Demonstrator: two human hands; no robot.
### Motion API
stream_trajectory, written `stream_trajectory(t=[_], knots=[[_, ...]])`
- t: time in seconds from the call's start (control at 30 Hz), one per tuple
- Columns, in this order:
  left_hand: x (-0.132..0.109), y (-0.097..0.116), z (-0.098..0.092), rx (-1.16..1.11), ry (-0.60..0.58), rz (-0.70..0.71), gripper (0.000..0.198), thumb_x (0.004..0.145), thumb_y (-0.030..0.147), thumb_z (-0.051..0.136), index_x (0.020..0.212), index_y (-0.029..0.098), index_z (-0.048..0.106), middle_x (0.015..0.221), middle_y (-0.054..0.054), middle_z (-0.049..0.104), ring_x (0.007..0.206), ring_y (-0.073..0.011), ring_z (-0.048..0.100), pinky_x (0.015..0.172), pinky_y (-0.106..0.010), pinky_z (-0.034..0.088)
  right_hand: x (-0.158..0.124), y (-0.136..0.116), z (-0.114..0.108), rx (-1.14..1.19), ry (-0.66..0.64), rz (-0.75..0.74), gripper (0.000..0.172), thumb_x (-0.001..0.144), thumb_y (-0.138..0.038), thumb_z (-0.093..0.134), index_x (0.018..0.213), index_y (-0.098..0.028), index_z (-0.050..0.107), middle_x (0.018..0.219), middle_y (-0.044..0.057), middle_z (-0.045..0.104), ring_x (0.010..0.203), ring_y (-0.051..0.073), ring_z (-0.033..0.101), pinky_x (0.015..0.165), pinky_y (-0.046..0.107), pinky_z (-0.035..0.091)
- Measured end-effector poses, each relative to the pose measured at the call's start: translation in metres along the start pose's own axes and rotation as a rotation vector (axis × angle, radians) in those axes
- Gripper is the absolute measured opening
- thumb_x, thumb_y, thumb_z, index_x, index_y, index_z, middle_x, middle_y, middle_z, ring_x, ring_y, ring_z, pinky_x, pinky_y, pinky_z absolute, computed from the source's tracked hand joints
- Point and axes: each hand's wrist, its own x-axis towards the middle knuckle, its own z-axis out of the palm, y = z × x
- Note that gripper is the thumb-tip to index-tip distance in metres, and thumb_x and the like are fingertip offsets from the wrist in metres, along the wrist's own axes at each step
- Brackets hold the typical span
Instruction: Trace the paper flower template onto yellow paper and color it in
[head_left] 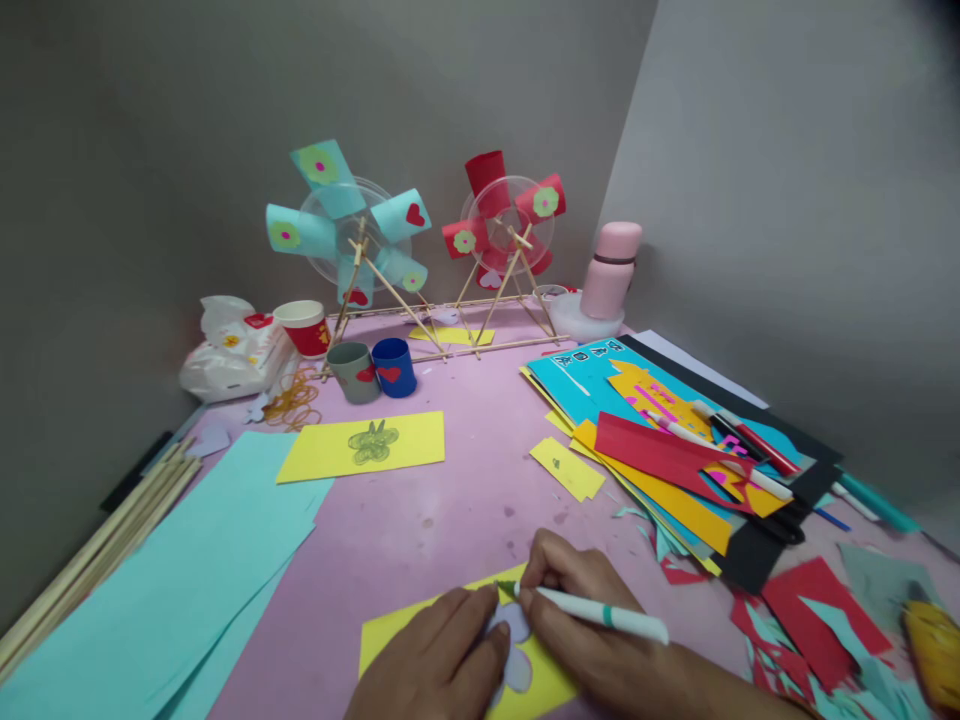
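Pen [609, 614] gripped in right hand [591, 655] (tip beside lilac cutout [518, 667]).

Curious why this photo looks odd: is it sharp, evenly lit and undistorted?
Head view: soft, even light, faint shadows, no glare; the pinwheels are sharp; the right hand and pen slightly soft; the yellow thing at the lower right edge is blurred; the sticks seem to bow from wide-angle distortion; the top right corner darkens.
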Motion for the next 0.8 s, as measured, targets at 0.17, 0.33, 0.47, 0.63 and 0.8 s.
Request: stream_trajectory(t=[0.17, 0.33, 0.47, 0.63, 0.8], knots=[[-0.0015, -0.0002, 0.0002, -0.010, -0.004, -0.012, 0.041, 0.100, 0.021, 0.023, 0.099, 0.019, 0.065, 0.101, -0.005, 0.071, 0.091, -0.0154, 0.067, 0.075, -0.024, 0.056, 0.0013, -0.0043, -0.0021, 0.005, -0.015, 0.008, 0.009, 0.073, -0.015, 0.043, 0.070, -0.023, 0.042, 0.053, -0.007, 0.043, 0.048, 0.012, 0.042, 0.046, 0.021, 0.030], [-0.0015, 0.0004, 0.0006, -0.020, -0.020, -0.016, 0.039, 0.100, 0.021, 0.026, 0.100, 0.019, 0.065, 0.103, -0.006, 0.070, 0.092, -0.0162, 0.067, 0.076, -0.025, 0.057, 0.0002, -0.0044, -0.0020, -0.046, -0.007, 0.003, 0.010, 0.074, -0.014, 0.041, 0.070, -0.023, 0.042, 0.054, -0.006, 0.044, 0.049, 0.011, 0.043, 0.047, 0.021, 0.031], [-0.0036, 0.0011, 0.0006, -0.021, -0.027, -0.031, 0.039, 0.100, 0.020, 0.026, 0.101, 0.019, 0.065, 0.104, -0.007, 0.070, 0.093, -0.0171, 0.067, 0.076, -0.027, 0.058, 0.0004, -0.0026, -0.0008, -0.057, -0.016, 0.003, 0.011, 0.074, -0.013, 0.041, 0.070, -0.023, 0.043, 0.054, -0.006, 0.044, 0.049, 0.011, 0.043, 0.046, 0.021, 0.031], [-0.0041, -0.0002, 0.0008, -0.013, -0.033, -0.029, 0.036, 0.099, 0.021, 0.029, 0.101, 0.018, 0.065, 0.103, -0.007, 0.071, 0.092, -0.0172, 0.068, 0.075, -0.026, 0.058, 0.0004, -0.0005, 0.0001, -0.054, -0.014, 0.010, 0.012, 0.074, -0.012, 0.042, 0.070, -0.023, 0.042, 0.054, -0.006, 0.044, 0.049, 0.011, 0.043, 0.046, 0.021, 0.031], [-0.0034, -0.0008, -0.0006, -0.022, -0.036, -0.007, 0.036, 0.099, 0.021, 0.030, 0.101, 0.017, 0.065, 0.103, -0.010, 0.070, 0.092, -0.0183, 0.068, 0.073, -0.027, 0.059, -0.0020, 0.0005, -0.0001, -0.051, -0.021, 0.011, 0.012, 0.073, -0.011, 0.043, 0.070, -0.023, 0.043, 0.053, -0.007, 0.044, 0.048, 0.011, 0.043, 0.046, 0.021, 0.032]])
